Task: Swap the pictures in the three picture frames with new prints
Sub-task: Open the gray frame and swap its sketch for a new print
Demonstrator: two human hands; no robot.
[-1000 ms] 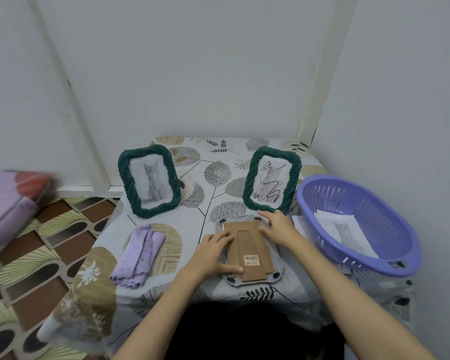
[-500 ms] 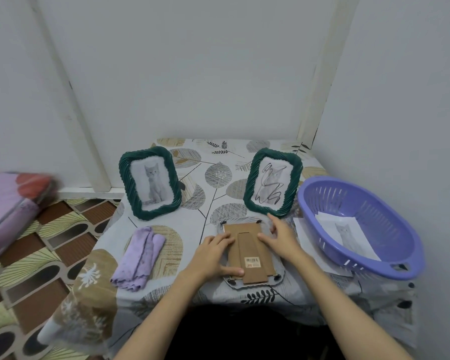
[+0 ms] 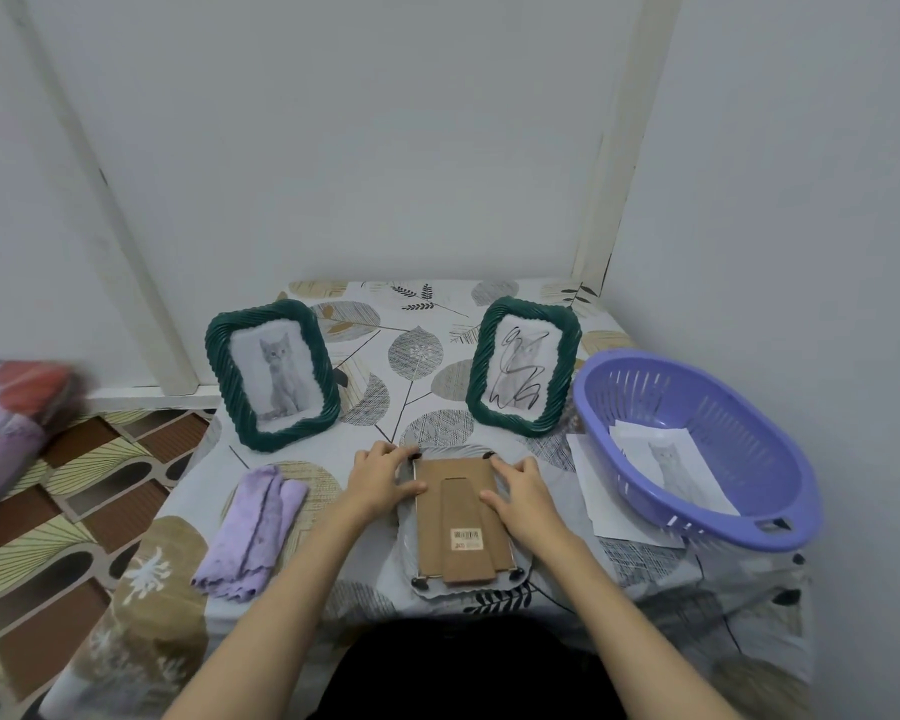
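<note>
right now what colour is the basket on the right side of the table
The basket is light purple, a slotted plastic one; the head view shows it clearly.

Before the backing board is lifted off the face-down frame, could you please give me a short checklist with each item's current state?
1. Face-down picture frame lies flat on the leaf-patterned tablecloth: ok.
2. Brown cardboard backing board faces up: ok.
3. Left hand and right hand are both on the frame: ok.
4. Black corner clips turned clear: cannot tell.
5. Cat print waits in the purple plastic basket: ok.
</note>
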